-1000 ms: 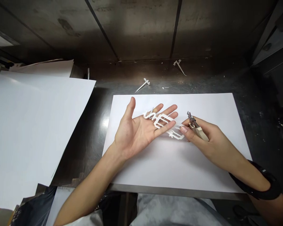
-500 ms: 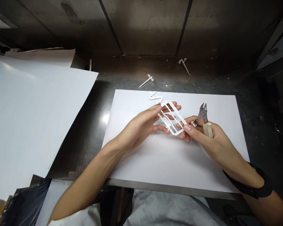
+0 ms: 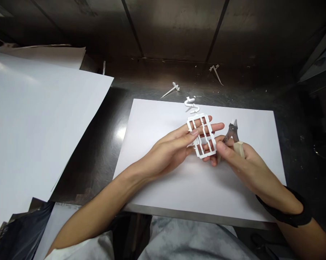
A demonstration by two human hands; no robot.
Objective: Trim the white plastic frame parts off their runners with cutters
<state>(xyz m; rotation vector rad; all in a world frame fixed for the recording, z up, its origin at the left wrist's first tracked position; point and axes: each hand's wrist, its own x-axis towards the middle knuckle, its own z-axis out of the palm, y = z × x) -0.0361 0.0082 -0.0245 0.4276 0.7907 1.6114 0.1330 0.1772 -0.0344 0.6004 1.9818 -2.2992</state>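
Note:
My left hand (image 3: 176, 144) grips a white plastic frame (image 3: 213, 139), its thumb across the front and its fingers behind. The frame has thin inner bars and a wavy S-shaped piece (image 3: 192, 104) at its top end. My right hand (image 3: 237, 155) holds a pair of side cutters (image 3: 232, 131) with pale handles, jaws pointing up and parted. The right thumb is close to the frame's lower right edge; whether it touches is hard to tell. Both hands are above a white sheet (image 3: 163, 191) on the metal table.
Two white plastic sprue pieces, one nearer (image 3: 171, 90) and one farther (image 3: 216, 74), lie on the dark metal table (image 3: 98, 144) behind the sheet, among small white scraps. Large white sheets (image 3: 38, 119) are at the left. A metal wall (image 3: 174, 32) stands at the back.
The frame has turned more upright, facing me, and its wavy end has moved up and right. My left thumb has shifted onto the frame's front. The cutters stay in my right hand.

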